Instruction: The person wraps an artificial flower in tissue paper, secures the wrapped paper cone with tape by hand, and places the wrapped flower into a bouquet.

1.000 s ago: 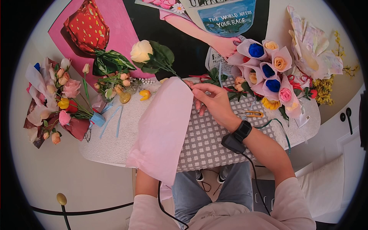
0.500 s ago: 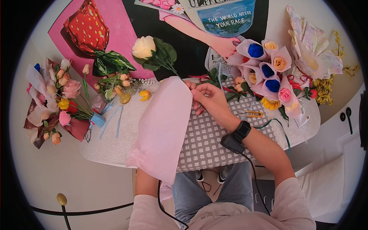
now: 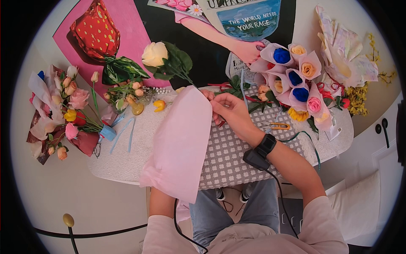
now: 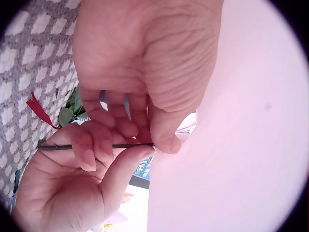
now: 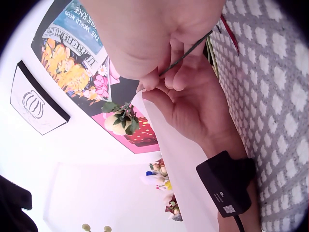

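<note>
A cream rose (image 3: 154,54) with dark green leaves leans out past the top of a pale pink sheet of wrapping paper (image 3: 182,135). My left hand (image 4: 149,63), mostly behind the paper in the head view, pinches the paper's edge against the stem. My right hand (image 3: 233,111) holds the thin dark green stem (image 4: 67,147) between thumb and fingers, right beside the left fingertips. In the left wrist view the stem's lower end runs across the right palm. The right wrist view shows the rose (image 5: 116,124) beyond both hands.
Paper-wrapped roses (image 3: 296,80) fill the table's right side. A bouquet (image 3: 78,99) and small flowers (image 3: 131,91) are at left, near blue ribbons (image 3: 122,133). Yellow-handled snips (image 3: 279,126) and a green ribbon (image 3: 311,144) lie right of the grey checked cloth (image 3: 237,165).
The rose head swayed slightly right, then back left and a little down. Both hands keep their grip at the paper's edge, with small shifts of the right fingers.
</note>
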Action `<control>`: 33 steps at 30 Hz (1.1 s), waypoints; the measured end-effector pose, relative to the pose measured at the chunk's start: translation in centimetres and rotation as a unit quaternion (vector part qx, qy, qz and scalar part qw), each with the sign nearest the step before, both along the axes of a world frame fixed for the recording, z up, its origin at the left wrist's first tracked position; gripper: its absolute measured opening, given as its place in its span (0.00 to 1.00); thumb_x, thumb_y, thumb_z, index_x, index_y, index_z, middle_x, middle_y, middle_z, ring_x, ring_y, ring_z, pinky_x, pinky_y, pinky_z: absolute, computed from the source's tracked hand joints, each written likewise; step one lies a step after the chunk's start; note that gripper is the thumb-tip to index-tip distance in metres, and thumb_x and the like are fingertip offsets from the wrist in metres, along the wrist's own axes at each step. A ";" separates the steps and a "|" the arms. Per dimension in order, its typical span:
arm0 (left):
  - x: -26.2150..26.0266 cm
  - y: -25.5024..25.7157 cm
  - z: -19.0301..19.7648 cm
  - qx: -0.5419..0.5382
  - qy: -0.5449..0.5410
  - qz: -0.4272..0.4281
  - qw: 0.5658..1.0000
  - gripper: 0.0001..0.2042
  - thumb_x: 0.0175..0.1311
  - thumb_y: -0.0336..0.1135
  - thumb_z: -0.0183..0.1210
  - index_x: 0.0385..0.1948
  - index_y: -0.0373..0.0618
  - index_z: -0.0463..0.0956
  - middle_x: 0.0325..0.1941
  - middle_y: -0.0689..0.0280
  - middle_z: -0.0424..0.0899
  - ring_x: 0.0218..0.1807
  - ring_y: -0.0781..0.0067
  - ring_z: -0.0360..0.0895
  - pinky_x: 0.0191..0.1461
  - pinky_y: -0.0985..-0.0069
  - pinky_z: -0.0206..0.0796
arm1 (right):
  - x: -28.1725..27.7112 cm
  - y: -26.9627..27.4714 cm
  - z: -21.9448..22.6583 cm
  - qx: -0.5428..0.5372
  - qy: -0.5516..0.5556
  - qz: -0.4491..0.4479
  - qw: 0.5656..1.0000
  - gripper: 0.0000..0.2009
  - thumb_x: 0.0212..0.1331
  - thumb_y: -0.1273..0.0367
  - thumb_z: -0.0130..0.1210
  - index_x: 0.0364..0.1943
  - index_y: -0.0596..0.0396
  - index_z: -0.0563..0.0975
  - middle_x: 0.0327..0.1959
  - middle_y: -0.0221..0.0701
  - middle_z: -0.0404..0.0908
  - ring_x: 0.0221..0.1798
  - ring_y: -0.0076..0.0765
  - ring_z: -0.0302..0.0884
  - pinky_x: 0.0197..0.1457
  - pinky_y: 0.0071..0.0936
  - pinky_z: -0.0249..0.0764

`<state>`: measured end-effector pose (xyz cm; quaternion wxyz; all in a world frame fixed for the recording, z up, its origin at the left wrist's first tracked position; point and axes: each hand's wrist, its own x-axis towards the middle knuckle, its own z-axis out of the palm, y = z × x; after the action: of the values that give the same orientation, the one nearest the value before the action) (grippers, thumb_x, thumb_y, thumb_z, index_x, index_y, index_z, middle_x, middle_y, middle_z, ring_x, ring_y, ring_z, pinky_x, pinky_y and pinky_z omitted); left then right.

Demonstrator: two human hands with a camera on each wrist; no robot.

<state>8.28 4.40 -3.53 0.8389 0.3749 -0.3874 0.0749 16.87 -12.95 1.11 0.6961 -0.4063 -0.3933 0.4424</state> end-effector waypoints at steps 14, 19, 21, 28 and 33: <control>0.1 1.4 -3.0 -0.011 0.131 0.063 0.989 0.18 0.65 0.52 0.61 0.20 0.56 0.67 0.22 0.78 0.67 0.33 0.73 0.66 0.44 0.70 0.60 | 3.0 0.1 1.5 0.044 -0.091 0.022 0.995 0.26 0.73 0.54 0.41 0.60 0.60 0.76 0.55 0.35 0.80 0.55 0.31 0.75 0.58 0.32 0.68; 0.7 -1.3 -1.2 0.034 0.148 -0.068 0.986 0.22 0.63 0.56 0.61 0.17 0.55 0.64 0.21 0.77 0.64 0.25 0.73 0.62 0.37 0.71 0.55 | 3.0 -0.1 1.7 -0.023 0.038 0.174 0.984 0.30 0.73 0.51 0.34 0.63 0.62 0.74 0.56 0.38 0.80 0.56 0.33 0.75 0.63 0.34 0.65; -0.5 -3.3 0.3 0.042 0.217 0.014 0.975 0.22 0.63 0.55 0.61 0.16 0.54 0.64 0.21 0.76 0.63 0.25 0.73 0.62 0.36 0.71 0.55 | 3.6 0.1 1.5 -0.034 0.076 0.185 0.979 0.32 0.73 0.50 0.34 0.63 0.63 0.73 0.56 0.39 0.80 0.54 0.34 0.76 0.61 0.35 0.68; -1.7 -7.3 3.0 0.067 0.327 0.218 0.917 0.17 0.63 0.52 0.62 0.26 0.50 0.69 0.20 0.72 0.63 0.25 0.74 0.62 0.32 0.71 0.57 | 3.1 -0.6 2.8 0.007 0.084 0.227 0.970 0.34 0.70 0.51 0.42 0.70 0.64 0.64 0.46 0.35 0.81 0.35 0.29 0.81 0.36 0.29 0.78; -1.8 -7.2 1.9 0.018 0.304 0.193 0.933 0.17 0.65 0.52 0.60 0.38 0.49 0.72 0.23 0.73 0.67 0.26 0.76 0.64 0.34 0.71 0.60 | 3.1 -1.7 4.3 0.038 0.052 0.258 0.964 0.34 0.67 0.60 0.55 0.72 0.63 0.60 0.46 0.34 0.80 0.34 0.25 0.82 0.32 0.28 0.80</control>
<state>6.52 -2.80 -1.60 0.8792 0.4620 -0.0357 0.1109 20.01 -14.60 5.44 0.5930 -0.2411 -0.4641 0.6122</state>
